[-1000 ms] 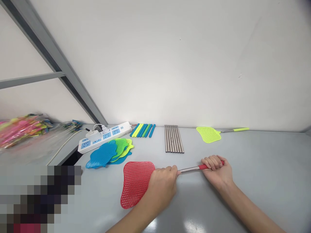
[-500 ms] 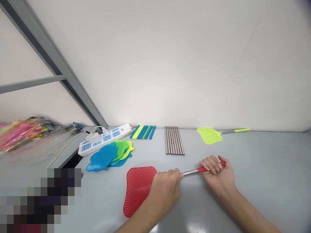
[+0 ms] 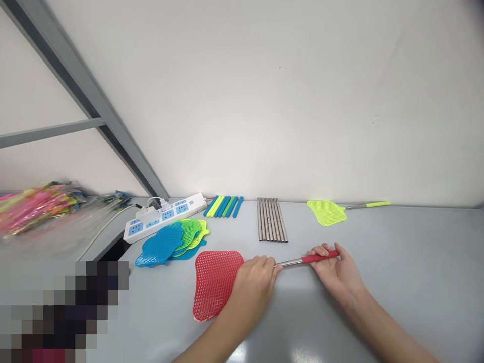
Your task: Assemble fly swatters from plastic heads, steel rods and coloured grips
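Both hands hold a red fly swatter [image 3: 217, 282] with a perforated head, a metal rod and a red grip sleeve [image 3: 320, 256]. My left hand [image 3: 254, 282] is closed round the rod just beside the head and hides the joint there. Under the red sleeve, my right hand [image 3: 336, 269] supports it palm up, fingers curled beneath and thumb by its end. Farther back lie several metal rods [image 3: 271, 220] side by side. A yellow fly swatter [image 3: 327, 212] with a handle lies at the back right.
Loose blue, green and yellow swatter heads [image 3: 162, 245] overlap at the left. Behind them are a white power strip [image 3: 166, 217] with plugs and a row of coloured sleeves [image 3: 223, 206]. Plastic-bagged items [image 3: 41, 206] sit far left. A wall [image 3: 287, 101] rises behind the table.
The red swatter has risen slightly in view, and its head has turned a little. My right hand has shifted left along the sleeve, its fingers less tightly wrapped over the top.
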The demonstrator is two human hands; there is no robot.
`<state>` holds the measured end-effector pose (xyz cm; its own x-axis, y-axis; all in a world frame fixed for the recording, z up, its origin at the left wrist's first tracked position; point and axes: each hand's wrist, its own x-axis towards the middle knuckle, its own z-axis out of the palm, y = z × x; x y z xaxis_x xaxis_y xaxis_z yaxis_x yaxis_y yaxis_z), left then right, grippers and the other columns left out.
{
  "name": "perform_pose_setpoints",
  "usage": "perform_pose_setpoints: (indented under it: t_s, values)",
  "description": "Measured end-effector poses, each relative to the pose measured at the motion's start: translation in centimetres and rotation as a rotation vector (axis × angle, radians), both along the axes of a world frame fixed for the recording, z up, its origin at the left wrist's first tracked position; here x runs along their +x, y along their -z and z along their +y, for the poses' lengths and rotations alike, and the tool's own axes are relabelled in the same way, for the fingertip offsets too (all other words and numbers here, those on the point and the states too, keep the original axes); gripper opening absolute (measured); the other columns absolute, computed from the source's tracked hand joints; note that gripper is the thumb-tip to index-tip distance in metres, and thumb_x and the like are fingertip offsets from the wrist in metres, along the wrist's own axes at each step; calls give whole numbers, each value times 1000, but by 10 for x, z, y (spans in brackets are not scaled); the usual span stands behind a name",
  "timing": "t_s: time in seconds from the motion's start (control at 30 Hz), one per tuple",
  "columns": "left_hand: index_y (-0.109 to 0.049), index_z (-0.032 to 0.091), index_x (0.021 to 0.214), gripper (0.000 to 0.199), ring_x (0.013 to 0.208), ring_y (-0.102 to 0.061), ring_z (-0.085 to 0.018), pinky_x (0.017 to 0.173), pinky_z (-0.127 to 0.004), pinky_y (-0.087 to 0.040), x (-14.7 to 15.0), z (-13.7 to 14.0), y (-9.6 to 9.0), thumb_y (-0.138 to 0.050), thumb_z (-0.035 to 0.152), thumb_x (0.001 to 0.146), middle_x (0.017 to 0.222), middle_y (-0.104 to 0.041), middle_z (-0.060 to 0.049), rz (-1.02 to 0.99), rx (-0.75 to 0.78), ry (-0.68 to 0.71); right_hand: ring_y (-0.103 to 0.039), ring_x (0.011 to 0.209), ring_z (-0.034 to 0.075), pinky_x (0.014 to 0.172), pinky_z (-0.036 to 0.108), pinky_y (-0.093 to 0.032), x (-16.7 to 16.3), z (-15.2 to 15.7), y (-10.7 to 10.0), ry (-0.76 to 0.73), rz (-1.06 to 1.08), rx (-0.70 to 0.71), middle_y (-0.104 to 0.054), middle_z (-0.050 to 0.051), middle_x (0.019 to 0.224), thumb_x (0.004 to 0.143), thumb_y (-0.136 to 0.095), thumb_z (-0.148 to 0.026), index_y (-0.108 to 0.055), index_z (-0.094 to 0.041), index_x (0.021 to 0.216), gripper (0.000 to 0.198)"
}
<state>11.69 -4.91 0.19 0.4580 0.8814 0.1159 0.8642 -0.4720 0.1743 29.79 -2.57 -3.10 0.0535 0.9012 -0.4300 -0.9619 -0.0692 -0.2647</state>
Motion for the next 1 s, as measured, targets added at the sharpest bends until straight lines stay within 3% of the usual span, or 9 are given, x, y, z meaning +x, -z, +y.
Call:
perform_pose_setpoints:
  t_s: [0.27,0.47,0.6,0.9,1.0]
  values:
    - [-52,21,93,23,82,-49,-16,74,-31,-39,-3,-1,-3,-30,21,85,88,-53,-4,-186,-2,73,-36,43,9,49,31,-43,13,5,-8,42,35,-103,-27,-6,55,81,-27,-21,-24,-21,64,17]
    - [-50,21,100,23,103,-43,-20,86,-37,-38,-9,5,-2,-34,22,84,114,-45,-7,-289,55,27,-36,42,9,50,32,-43,31,13,-7,76,9,-63,-26,-7,56,81,-24,-19,-22,-22,64,17]
    - [-49,21,106,26,113,-36,-22,92,-40,-33,-14,10,-1,-35,23,83,122,-40,-8,-292,88,3,-35,41,8,49,31,-42,42,18,-4,123,-2,-59,-24,-7,56,81,-22,-19,-20,-22,64,17]
    - [-32,21,124,45,120,-23,-26,95,-45,-24,-24,24,10,-36,35,81,129,-28,-13,-277,163,-204,-33,39,9,46,31,-40,59,24,-6,159,-20,-69,-23,-7,54,81,-16,-18,-17,-22,63,18]
    - [-30,20,126,51,123,-18,-28,95,-46,-24,-26,27,10,-40,38,79,134,-16,-14,-348,170,-299,-32,39,9,44,29,-39,62,24,-7,160,-25,-63,-22,-7,54,80,-17,-17,-17,-22,62,18]
